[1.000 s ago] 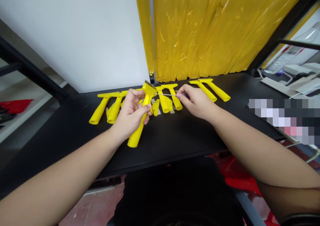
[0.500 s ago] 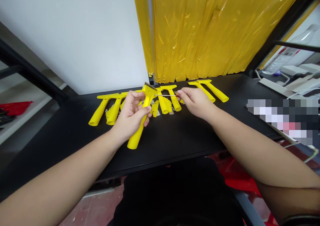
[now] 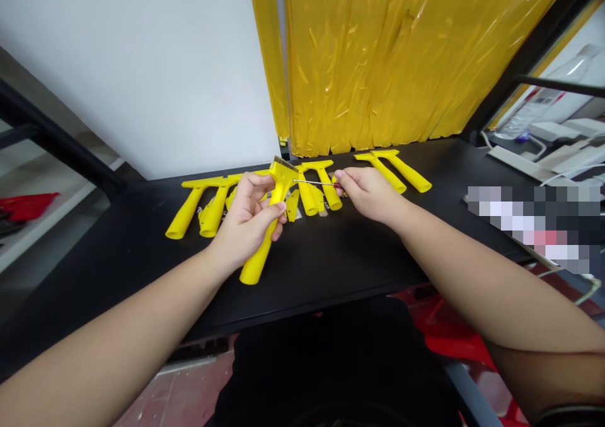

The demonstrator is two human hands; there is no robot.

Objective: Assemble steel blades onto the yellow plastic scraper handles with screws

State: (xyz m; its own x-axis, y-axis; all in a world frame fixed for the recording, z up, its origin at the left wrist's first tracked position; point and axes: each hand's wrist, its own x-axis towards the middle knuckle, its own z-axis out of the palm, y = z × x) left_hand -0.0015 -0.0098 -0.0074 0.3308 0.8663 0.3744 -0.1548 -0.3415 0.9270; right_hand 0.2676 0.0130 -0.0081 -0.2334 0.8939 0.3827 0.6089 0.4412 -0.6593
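My left hand is wrapped round the neck of a yellow scraper, whose blade end points up and away from me. A thin dark blade edge shows along its head. In my right hand, the fingers pinch the handle of a screwdriver; most of that handle is hidden. The screwdriver's metal shaft runs left, and its tip meets the scraper's head. Behind my hands, several more yellow scrapers lie in a row on the black table. Small yellow plates lie among them.
A white panel and a yellow plastic curtain stand behind the table. On the right are a clear bottle, white boxes and cables. A red object lies on a shelf at the left.
The screwdriver's handle end has dipped slightly, so the shaft slopes a little more. Both hands keep their holds, and the scraper stays almost in place.
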